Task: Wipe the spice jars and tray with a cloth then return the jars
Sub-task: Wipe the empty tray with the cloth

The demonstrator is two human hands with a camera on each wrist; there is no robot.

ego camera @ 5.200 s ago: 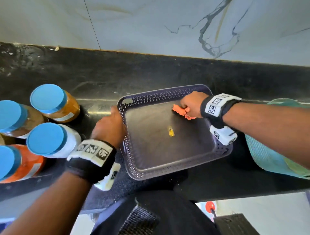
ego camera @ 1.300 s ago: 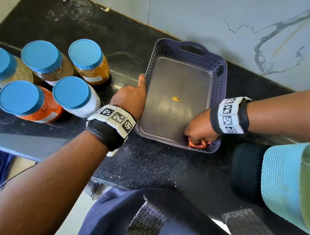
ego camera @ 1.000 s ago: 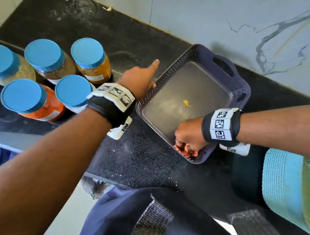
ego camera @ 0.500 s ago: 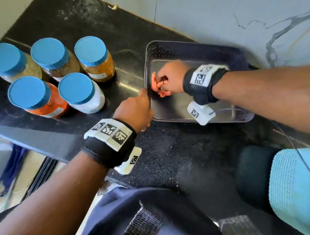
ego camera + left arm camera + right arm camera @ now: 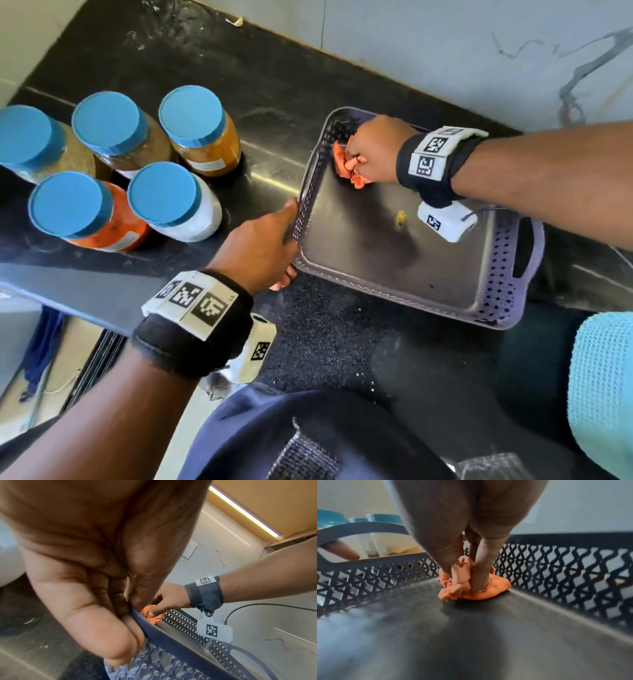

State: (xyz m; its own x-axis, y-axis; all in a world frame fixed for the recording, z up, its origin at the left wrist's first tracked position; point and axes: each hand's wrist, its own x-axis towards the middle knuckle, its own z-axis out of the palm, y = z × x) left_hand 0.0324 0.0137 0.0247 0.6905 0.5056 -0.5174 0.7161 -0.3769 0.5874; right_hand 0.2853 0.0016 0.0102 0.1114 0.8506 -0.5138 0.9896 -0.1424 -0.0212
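Note:
A purple perforated tray (image 5: pixel 503 274) lies on the black counter with nothing in it but a small yellow speck (image 5: pixel 400 216). My right hand (image 5: pixel 373 150) grips a bunched orange cloth (image 5: pixel 346 164) and presses it into the tray's far left corner, shown close in the right wrist view as the cloth (image 5: pixel 471 586) against the lattice wall (image 5: pixel 556 563). My left hand (image 5: pixel 263 243) holds the tray's left rim (image 5: pixel 154 630), fingers curled over its edge. Several blue-lidded spice jars (image 5: pixel 171 202) stand in a cluster to the tray's left.
A teal mesh cloth (image 5: pixel 603 387) lies at the counter's right front edge. The marble wall (image 5: pixel 445 51) runs close behind the tray. The counter's front edge (image 5: pixel 68 294) drops off just below the jars.
The tray has been turned round on the counter. My right hand has moved the cloth from the near corner across to the far left corner, and my left hand has taken hold of the left rim.

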